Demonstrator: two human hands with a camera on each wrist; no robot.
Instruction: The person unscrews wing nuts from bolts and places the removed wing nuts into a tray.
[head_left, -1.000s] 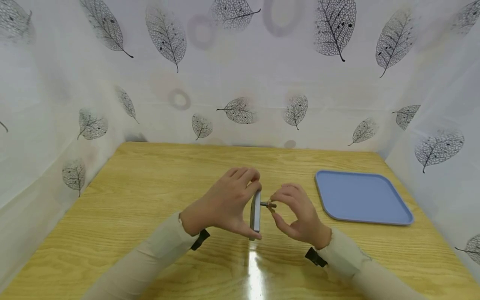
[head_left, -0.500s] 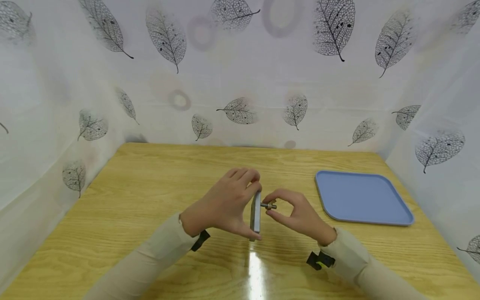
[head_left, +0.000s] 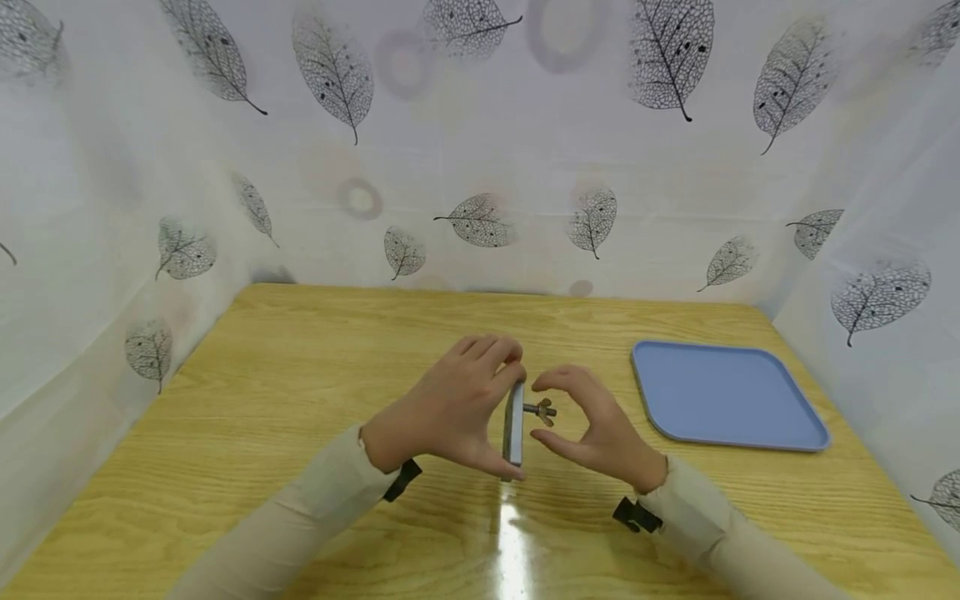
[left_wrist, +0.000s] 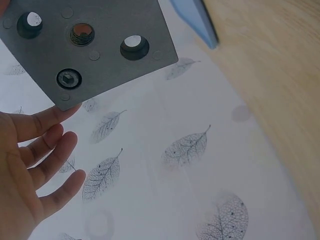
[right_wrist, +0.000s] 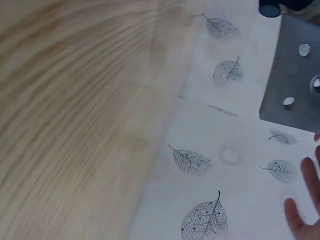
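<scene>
Clamps one metal plate (head_left: 513,432) upright above the surface (head_left: 300,367), by top and bottom edges, in left hand (head_left: 448,408). Counts one bolt (head_left: 529,408) sticking out of it, one wing nut (head_left: 545,412) on that, one blue tray (head_left: 727,396) over right. Spreads thumb and forefinger of right hand (head_left: 611,437) around wing nut, not touching; looks wider than half a second ago.

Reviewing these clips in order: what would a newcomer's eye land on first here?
Probably the metal plate near the middle of the head view, held edge-on in the left hand, with a bolt and wing nut sticking out toward the parted fingers of the right hand. Next might come the blue tray on the table's right side, then the leaf-print sheet behind the table.
</scene>
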